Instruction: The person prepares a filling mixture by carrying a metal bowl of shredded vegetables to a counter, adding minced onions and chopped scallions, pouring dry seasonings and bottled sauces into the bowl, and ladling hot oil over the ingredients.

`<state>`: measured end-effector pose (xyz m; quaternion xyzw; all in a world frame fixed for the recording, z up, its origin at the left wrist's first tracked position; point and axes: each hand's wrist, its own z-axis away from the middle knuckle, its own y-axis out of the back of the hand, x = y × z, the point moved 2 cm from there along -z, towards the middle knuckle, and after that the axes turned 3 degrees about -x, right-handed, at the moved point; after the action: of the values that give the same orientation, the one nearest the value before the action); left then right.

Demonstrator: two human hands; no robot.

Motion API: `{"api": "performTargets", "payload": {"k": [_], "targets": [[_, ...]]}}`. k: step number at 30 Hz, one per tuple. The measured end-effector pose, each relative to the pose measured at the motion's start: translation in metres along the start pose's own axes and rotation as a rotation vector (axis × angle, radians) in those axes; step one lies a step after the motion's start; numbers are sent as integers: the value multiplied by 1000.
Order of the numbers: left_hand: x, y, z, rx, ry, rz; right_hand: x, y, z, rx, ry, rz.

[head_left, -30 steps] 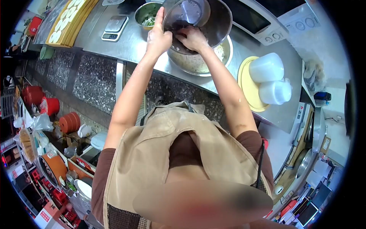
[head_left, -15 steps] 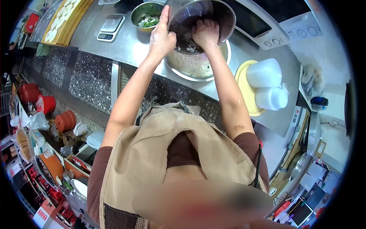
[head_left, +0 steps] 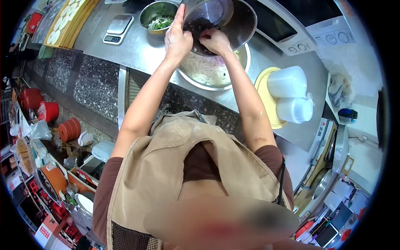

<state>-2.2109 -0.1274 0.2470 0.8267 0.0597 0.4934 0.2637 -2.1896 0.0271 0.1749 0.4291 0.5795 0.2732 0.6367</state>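
Note:
A deep metal bowl (head_left: 243,21) is tipped toward me above a wider metal basin (head_left: 248,62). My left hand (head_left: 178,43) grips the bowl at its left side, index finger stretched along the outside. Inside the bowl, my right hand (head_left: 216,42) is curled near the lower rim, against dark bits stuck to the wall. What its fingers hold, if anything, is hidden. Pale shredded food (head_left: 208,71) lies in the basin, with a few dark specks on it. The tipped bowl covers the basin's far part.
A smaller metal bowl (head_left: 144,17) with chopped greens stands left of my hands, beside a kitchen scale (head_left: 118,30). Wooden trays (head_left: 79,25) carry pale dough rounds. To the right are a yellow lid (head_left: 261,89), white plastic containers (head_left: 287,82) and a microwave (head_left: 277,25).
My right hand has moved left and down along the bowl's inside, and its fingers have gone from spread to curled. My left hand keeps its grip on the bowl.

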Motion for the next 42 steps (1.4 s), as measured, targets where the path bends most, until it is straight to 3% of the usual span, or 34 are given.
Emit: {"api": "performTargets", "payload": {"k": [8,13,14,15,17,21,22,25,27,30,34,37,39,41,42], "targets": [[-7,-1,-7,67,-21,1,-12,4,19,54,17,-118],[-15,1,-13,135,-67,-43,-16,13,49,149,260,-5],[-18,2,-14,152,-98,-44,-16,17,59,-41,135,-47],[-21,3,-16,169,-129,-46,-14,17,59,-41,136,-48],[-29,5,-21,153,-44,-27,-12,22,60,331,280,-78],[-32,6,-24,167,-1,151,-27,33,18,487,324,62],[-32,6,-23,165,12,201,-31,30,12,488,320,64],[-29,2,-20,157,45,263,-41,7,-1,122,11,-51],[-31,-3,-19,165,-34,253,-48,-1,9,185,80,-212],[-54,-14,-23,143,15,311,-50,-3,47,352,224,-415],[-43,-11,-17,95,46,249,-33,-6,78,231,246,-175],[-42,-13,-20,102,32,300,-43,9,59,367,172,-129],[-44,-17,-19,116,36,392,-68,16,40,573,343,-178],[-53,-26,-20,148,21,398,-68,-8,39,364,318,-375],[-57,-28,-19,191,7,401,-63,-17,50,460,443,-172]]}}
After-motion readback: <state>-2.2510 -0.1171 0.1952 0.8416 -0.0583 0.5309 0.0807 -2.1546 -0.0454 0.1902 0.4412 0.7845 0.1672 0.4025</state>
